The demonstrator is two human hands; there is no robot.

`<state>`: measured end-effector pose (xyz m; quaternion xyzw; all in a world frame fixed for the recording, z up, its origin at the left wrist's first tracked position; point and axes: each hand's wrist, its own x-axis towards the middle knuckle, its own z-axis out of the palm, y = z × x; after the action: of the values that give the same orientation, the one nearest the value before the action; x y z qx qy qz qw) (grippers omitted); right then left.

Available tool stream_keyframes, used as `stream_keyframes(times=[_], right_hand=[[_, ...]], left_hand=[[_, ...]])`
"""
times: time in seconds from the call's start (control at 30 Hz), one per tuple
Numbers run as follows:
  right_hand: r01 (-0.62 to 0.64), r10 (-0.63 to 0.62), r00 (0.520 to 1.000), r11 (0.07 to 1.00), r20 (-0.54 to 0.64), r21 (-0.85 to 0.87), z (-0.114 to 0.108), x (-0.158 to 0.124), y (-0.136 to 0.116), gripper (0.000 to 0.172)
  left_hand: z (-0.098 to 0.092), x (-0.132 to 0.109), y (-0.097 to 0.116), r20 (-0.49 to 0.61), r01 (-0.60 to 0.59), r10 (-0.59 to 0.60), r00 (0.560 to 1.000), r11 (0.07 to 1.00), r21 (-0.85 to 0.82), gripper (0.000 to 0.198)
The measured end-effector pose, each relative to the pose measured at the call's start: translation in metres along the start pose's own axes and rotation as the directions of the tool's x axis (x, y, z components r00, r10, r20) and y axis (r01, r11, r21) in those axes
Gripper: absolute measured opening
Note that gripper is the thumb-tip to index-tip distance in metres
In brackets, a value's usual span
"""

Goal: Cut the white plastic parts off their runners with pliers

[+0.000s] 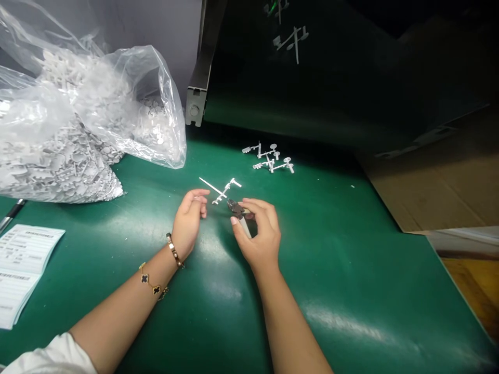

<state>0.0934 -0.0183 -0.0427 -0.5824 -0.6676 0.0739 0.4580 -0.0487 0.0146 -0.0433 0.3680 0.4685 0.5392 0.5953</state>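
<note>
My right hand (259, 231) is closed round a small pair of cutting pliers (238, 212) with a pale handle, jaws pointing up-left. The jaws sit at a white plastic sprue piece (223, 190) lying on the green mat (331, 259). My left hand (188, 221) rests on the mat just left of that piece, fingers curled loosely, fingertips close to it; I cannot see it gripping anything. Two bracelets circle the left wrist.
More white sprue pieces (271, 158) lie further back on the mat. A big clear plastic bag (78, 119) full of white parts fills the back left. Printed paper sheets (19, 270) and a pen (11, 213) lie at the left edge. A dark panel (312, 78) stands behind, cardboard (436, 182) at right.
</note>
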Motion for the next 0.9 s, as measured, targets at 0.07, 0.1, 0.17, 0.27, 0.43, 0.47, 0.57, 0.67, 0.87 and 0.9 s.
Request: stream_keyframes(times=[0.07,0.1,0.17,0.27,0.43,0.47,0.57,0.67,0.87,0.9], right_hand=[[-0.023,0.021,0.999,0.999,0.041,0.042,0.002,-0.002,-0.003,0.037],[-0.039,0.036,0.998,0.998,0.052,0.057,0.003,-0.003,-0.004,0.042],[-0.073,0.069,0.996,0.993,0.054,0.089,0.005,-0.004,-0.005,0.048],[-0.127,0.121,0.992,0.977,0.043,0.171,0.006,-0.006,-0.004,0.042],[-0.261,0.266,0.964,0.927,0.016,0.268,0.010,-0.010,-0.006,0.034],[-0.282,0.290,0.957,0.920,0.013,0.272,0.011,-0.010,-0.007,0.034],[-0.286,0.303,0.953,0.920,-0.023,0.268,0.014,-0.013,-0.009,0.034],[-0.287,0.323,0.944,0.904,-0.065,0.317,0.015,-0.014,-0.005,0.036],[-0.257,0.292,0.956,0.756,0.041,0.602,0.016,-0.012,0.004,0.038],[-0.257,0.280,0.958,0.748,0.059,0.612,0.016,-0.012,0.004,0.037]], left_hand=[[-0.002,-0.001,0.000,0.004,-0.192,0.202,0.979,0.923,0.333,0.021],[-0.004,-0.002,0.001,0.047,-0.272,0.285,0.957,0.836,0.476,0.023],[-0.005,-0.003,0.001,0.160,-0.372,0.365,0.917,0.640,0.673,0.025],[-0.006,-0.003,-0.002,0.282,-0.408,0.334,0.900,0.413,0.814,0.034],[-0.004,0.007,-0.006,0.338,-0.385,0.232,0.912,0.205,0.900,0.041],[-0.003,0.010,-0.006,0.337,-0.376,0.214,0.917,0.181,0.909,0.038],[-0.001,0.018,-0.004,0.331,-0.364,0.198,0.923,0.163,0.917,0.026],[-0.004,0.019,-0.003,0.358,-0.406,0.216,0.908,0.250,0.879,0.021],[-0.009,0.007,-0.004,0.486,-0.526,0.204,0.850,0.279,0.803,0.021],[-0.009,0.006,-0.004,0.491,-0.531,0.204,0.847,0.264,0.805,0.021]])
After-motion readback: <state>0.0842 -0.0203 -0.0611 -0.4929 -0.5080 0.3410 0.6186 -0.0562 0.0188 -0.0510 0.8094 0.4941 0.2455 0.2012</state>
